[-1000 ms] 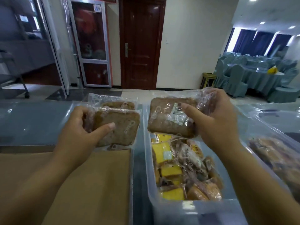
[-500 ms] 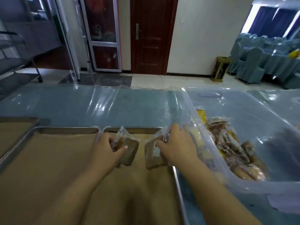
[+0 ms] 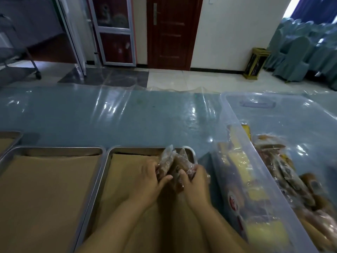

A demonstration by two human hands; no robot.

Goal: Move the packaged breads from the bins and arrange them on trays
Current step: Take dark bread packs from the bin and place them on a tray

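Two brown breads in clear wrappers stand on edge at the far right corner of a metal tray (image 3: 107, 161) lined with brown paper. My left hand (image 3: 149, 181) grips the left packaged bread (image 3: 166, 162). My right hand (image 3: 195, 181) grips the right packaged bread (image 3: 183, 164), and the two packs touch each other. To the right stands a clear plastic bin (image 3: 237, 128) with several more wrapped breads, brown and yellow (image 3: 238, 161).
A second paper-lined tray (image 3: 54, 149) lies to the left, with the corner of a third tray (image 3: 11, 134) beyond it. All sit on a table under a shiny blue plastic cover (image 3: 118, 115). A door, a small waste bin and covered chairs stand behind.
Both hands carried the breads from above the bin down onto the tray, then pushed them together toward its far right corner. My view tilted down and to the left.
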